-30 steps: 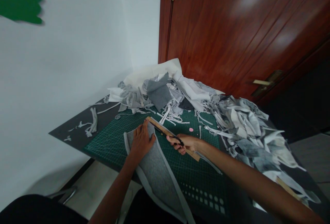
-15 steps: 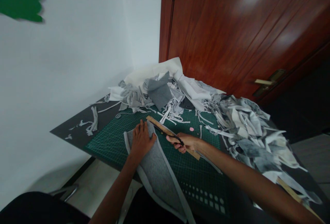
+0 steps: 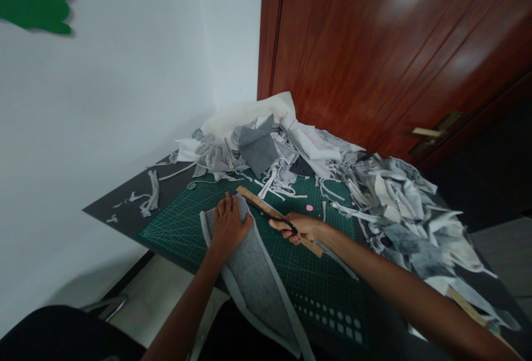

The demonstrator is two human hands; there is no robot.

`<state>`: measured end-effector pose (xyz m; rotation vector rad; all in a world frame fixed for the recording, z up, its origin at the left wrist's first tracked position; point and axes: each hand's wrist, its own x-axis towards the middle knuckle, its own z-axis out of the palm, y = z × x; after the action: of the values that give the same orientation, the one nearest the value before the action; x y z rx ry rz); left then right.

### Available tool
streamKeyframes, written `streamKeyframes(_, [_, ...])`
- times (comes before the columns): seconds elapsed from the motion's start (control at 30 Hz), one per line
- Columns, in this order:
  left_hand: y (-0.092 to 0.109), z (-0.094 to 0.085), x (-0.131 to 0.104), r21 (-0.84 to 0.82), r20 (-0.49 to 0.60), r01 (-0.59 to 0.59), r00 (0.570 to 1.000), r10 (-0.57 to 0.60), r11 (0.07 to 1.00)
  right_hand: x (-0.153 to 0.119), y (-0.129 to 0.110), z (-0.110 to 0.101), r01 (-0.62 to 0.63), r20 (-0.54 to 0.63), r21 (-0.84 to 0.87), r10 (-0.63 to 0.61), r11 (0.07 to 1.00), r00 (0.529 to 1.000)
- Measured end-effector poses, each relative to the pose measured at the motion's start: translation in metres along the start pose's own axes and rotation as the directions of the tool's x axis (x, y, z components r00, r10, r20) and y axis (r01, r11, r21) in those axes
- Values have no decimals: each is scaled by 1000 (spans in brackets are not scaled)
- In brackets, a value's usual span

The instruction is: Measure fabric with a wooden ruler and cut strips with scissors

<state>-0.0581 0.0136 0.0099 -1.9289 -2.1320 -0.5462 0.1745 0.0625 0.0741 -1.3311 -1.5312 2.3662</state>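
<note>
Rests the left hand (image 3: 230,223) flat, thumb apart, on a long grey pale-edged cloth panel (image 3: 257,280), curls the right hand (image 3: 302,225) round a slim black-handled tool (image 3: 291,225) along a straight tan wooden ruler (image 3: 254,199), and risks panel slippage from the overhang past the left wrist.

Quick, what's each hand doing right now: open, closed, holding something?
Left hand: open, resting palm down on the gray cloth.
Right hand: closed, holding the black-handled scissors.
</note>
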Motion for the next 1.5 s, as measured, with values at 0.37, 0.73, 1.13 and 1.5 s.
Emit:
streamKeyframes(0.37, [1, -2, 1, -26, 5, -2, 1000, 2, 1000, 0, -5, -4, -12, 23, -24, 13, 1000, 1000])
streamKeyframes(0.73, [2, -3, 1, -33, 10, 16, 1000, -16, 999, 13, -25, -7, -59, 22, -104, 62, 993, 998])
streamKeyframes(1.13, [2, -3, 1, -13, 0, 12, 1000, -12, 1000, 14, -31, -4, -71, 5, -141, 73, 987, 997])
streamKeyframes(1.5, [4, -6, 2, 26, 56, 14, 998, -16, 1000, 12, -30, -1, -48, -6, -167, 48, 985, 999])
